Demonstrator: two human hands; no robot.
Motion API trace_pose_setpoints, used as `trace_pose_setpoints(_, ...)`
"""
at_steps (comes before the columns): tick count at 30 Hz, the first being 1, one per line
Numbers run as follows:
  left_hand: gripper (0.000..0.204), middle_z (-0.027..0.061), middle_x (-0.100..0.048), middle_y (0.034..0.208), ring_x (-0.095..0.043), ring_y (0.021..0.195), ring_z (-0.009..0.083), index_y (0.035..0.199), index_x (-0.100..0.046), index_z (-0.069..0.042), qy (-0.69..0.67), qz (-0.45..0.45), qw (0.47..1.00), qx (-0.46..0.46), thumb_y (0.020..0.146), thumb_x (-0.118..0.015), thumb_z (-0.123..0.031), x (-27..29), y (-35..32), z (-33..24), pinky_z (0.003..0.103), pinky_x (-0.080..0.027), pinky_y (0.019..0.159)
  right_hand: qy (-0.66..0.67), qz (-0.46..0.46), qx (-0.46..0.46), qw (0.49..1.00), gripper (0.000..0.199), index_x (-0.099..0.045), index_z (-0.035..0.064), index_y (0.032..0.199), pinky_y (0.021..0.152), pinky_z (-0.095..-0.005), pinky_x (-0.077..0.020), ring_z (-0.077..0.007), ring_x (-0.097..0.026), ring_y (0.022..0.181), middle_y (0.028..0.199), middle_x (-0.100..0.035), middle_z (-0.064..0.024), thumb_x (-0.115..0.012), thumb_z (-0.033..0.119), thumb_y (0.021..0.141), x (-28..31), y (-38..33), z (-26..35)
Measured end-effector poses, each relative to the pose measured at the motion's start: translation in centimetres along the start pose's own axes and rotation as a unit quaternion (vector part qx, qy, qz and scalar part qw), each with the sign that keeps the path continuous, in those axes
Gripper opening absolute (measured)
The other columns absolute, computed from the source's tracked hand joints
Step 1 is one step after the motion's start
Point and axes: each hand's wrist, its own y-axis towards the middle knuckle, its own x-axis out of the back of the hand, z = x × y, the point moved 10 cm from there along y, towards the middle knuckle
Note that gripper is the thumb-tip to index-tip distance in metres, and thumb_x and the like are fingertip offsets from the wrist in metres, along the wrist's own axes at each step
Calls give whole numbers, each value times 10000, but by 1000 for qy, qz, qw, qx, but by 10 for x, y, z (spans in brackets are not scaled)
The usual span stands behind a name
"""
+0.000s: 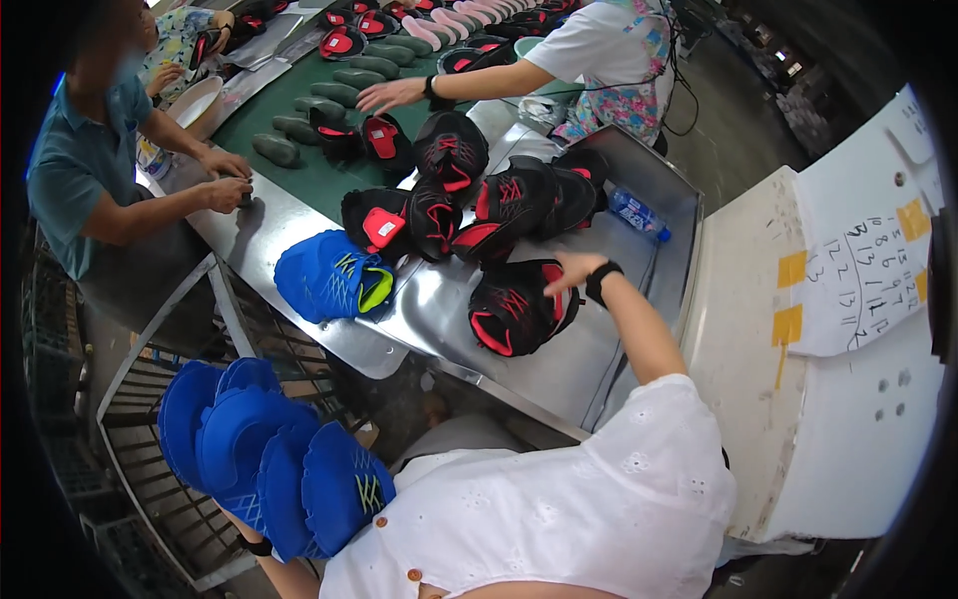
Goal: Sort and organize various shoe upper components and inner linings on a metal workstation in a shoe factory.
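Observation:
At the lower left, a stack of blue shoe uppers (pixel 257 429) with lime laces rests on my left arm. My left hand (pixel 236 521) holds it from below, its fingers mostly hidden under the stack. My right hand (pixel 576 272), slightly blurred, grips the collar of a black-and-red shoe upper (pixel 514 304) standing on the metal table (pixel 439 324). Beyond it lies a pile of more black-and-red shoe uppers (pixel 514 200). To the left, a blue upper (pixel 334 277) with a lime lining sits at the table's edge.
A green conveyor belt (pixel 249 118) carries grey shoe lasts (pixel 275 150) and pink ones (pixel 420 34). A co-worker in teal (pixel 90 190) handles something small; another's hand (pixel 391 95) reaches over the belt. A bottle (pixel 637 215), white machine panel (pixel 748 349) and metal rack (pixel 125 439) stand nearby.

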Motion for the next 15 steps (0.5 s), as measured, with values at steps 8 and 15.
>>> trace_pose_setpoints(8,337,139,-563,1156,-558,1002,211,1208,-476,47,-5,9,1000,1,938,-454,-154,-17,8,0,351,-450,870,96,-224,-100,965,1096,-187,139,1430,922,-422,-438,-411,-482,1134,1320,-347,-228,-827,337,563,-14,-21,21)
trace_pose_setpoints(15,341,141,-559,1165,-557,1006,212,1217,-472,47,-5,24,1000,-9,944,-442,-155,-15,27,-7,353,-449,872,276,-587,-59,759,735,-406,-35,1242,1003,-401,-336,-369,-381,1172,1187,-424,-215,-728,289,665,20,-45,-34)
